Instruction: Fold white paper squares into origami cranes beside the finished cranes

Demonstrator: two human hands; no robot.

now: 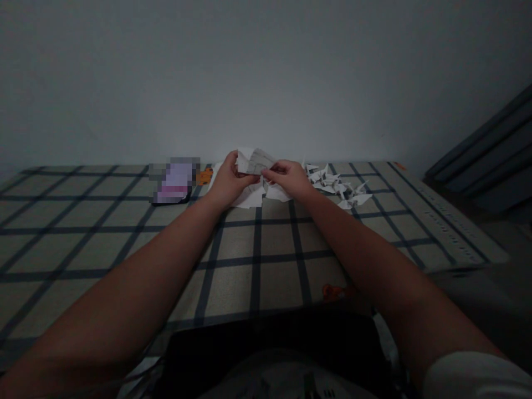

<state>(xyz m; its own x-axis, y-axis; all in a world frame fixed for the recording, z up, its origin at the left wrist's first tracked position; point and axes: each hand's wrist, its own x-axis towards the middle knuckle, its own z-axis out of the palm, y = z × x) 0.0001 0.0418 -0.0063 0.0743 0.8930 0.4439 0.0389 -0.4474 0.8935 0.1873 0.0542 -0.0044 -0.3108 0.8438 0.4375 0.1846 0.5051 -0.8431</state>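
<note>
Both my hands reach out over a checked cloth [257, 249] toward the wall. My left hand [228, 180] and my right hand [288, 176] are closed in a pinch on the same partly folded white paper [256, 162], held just above the cloth. More white paper [253, 197] lies flat under my hands. A pile of several small folded white paper cranes [338, 185] sits just right of my right hand.
A phone with a lit, blurred screen [174, 182] lies left of my left hand, with a small orange thing [205, 176] beside it. A plain wall [266, 77] stands close behind. The cloth's right edge [457, 233] drops off beside a dark slanted object [486, 160].
</note>
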